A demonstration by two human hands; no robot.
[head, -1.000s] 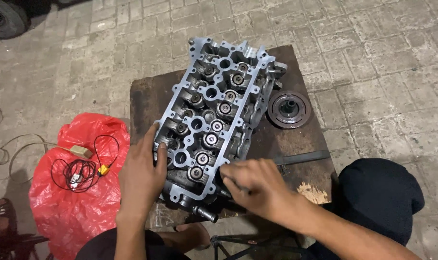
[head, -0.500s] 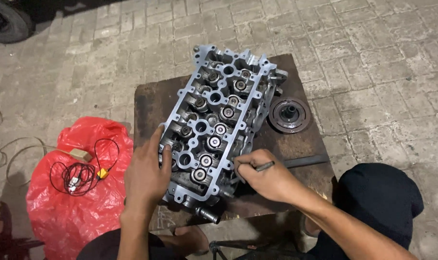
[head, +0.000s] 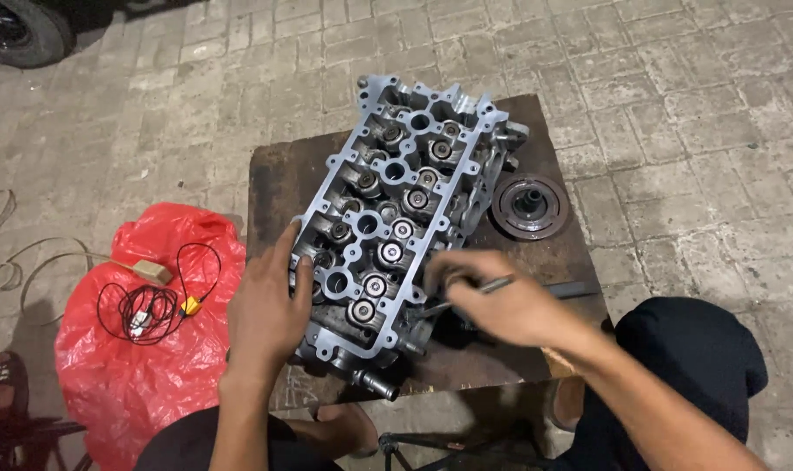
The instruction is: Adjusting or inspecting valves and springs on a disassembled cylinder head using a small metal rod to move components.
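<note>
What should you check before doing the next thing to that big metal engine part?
1. Cylinder head sits fully on the table: ok.
2. Left hand steadies the head's near left edge: ok.
3. Right hand has a firm grip on the thin tool: cannot tell, it is blurred.
4. Tool tip is on the right spot: cannot tell.
5. Round metal disc lies clear of the hands: ok.
6. Red bag and wires are off the table: ok.

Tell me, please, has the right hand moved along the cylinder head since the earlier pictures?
Yes. The right hand, holding a thin metal tool, has shifted from the near corner of the cylinder head to its right edge, slightly farther up.
</note>
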